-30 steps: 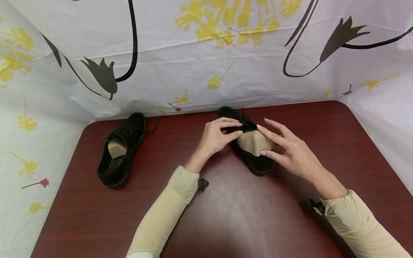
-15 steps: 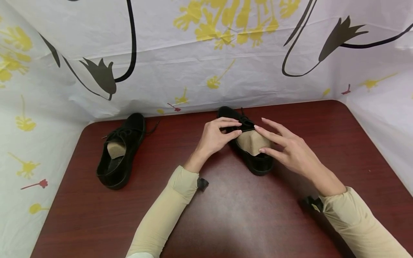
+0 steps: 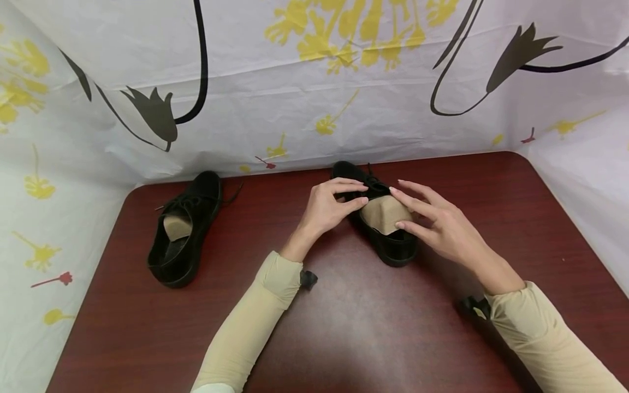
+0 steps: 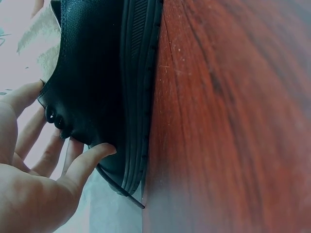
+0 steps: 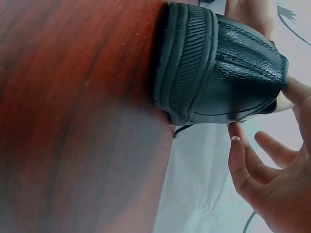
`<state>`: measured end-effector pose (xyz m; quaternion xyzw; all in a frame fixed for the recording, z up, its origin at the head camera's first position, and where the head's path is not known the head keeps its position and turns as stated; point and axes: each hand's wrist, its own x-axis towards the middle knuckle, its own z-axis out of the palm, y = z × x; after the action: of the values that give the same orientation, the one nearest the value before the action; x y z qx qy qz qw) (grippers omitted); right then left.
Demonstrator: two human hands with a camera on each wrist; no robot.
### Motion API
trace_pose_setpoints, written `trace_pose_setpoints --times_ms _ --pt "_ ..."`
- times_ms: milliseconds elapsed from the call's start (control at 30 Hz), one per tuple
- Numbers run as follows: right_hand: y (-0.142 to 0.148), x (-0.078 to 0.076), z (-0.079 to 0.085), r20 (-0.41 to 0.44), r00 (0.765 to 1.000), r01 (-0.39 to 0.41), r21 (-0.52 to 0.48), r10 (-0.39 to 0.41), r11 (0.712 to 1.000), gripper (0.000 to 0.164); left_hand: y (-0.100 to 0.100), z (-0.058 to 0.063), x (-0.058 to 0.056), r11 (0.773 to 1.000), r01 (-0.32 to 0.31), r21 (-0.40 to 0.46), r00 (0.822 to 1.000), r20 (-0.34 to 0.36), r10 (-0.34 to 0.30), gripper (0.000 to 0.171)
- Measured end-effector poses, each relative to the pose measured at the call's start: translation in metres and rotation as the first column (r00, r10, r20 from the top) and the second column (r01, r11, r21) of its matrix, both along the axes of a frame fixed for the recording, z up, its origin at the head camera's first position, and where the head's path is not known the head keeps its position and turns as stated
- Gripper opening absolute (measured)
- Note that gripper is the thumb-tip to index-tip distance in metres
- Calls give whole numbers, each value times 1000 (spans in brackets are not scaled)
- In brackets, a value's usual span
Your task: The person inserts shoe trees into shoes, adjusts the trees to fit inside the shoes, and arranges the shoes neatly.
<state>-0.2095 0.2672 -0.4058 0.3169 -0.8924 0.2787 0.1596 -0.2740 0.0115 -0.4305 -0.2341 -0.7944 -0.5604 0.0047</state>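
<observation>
A black lace-up shoe [image 3: 395, 252] stands on the table, toe pointing to the back, with a wad of brown paper [image 3: 380, 212] bulging from its opening. My left hand [image 3: 325, 208] grips the shoe's left side near the laces. In the left wrist view, its fingertips are at the black upper [image 4: 92, 73] and the opening's edge. My right hand [image 3: 449, 232] holds the paper from the right, thumb on its near edge and index fingertip at its far edge by the tongue. The right wrist view shows the shoe's heel [image 5: 243, 73], with fingers beside the opening.
Another black shoe [image 3: 174, 268] stands at the left of the dark red table [image 3: 334, 327], with brown paper [image 3: 177, 228] tucked inside and a lace trailing right. A white cloth [image 3: 275, 98] printed with flowers hangs behind the table and along both sides.
The paper's near edge has moved slightly toward the toe. My right hand has shifted a little left and forward with it. My left hand and both shoes look unmoved.
</observation>
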Motion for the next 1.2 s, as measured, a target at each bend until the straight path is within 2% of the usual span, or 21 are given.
trace_pose_setpoints --times_ms 300,567,933,1200 --pt "-1 -6 -1 24 1000 -3 -46 5 999 71 -2 2 -1 1000 -21 -21 1000 -5 21 25" --pt "-3 -8 -6 38 999 4 -82 -1 997 69 -2 0 -1 1000 -14 -10 1000 0 14 24" --pt "-4 -9 -8 -38 999 27 -4 -27 1000 69 -2 0 -1 1000 -3 -23 1000 14 3 24" --pt "-3 -9 -9 12 999 37 21 -37 999 62 -1 0 0 1000 7 -24 1000 23 -6 25"
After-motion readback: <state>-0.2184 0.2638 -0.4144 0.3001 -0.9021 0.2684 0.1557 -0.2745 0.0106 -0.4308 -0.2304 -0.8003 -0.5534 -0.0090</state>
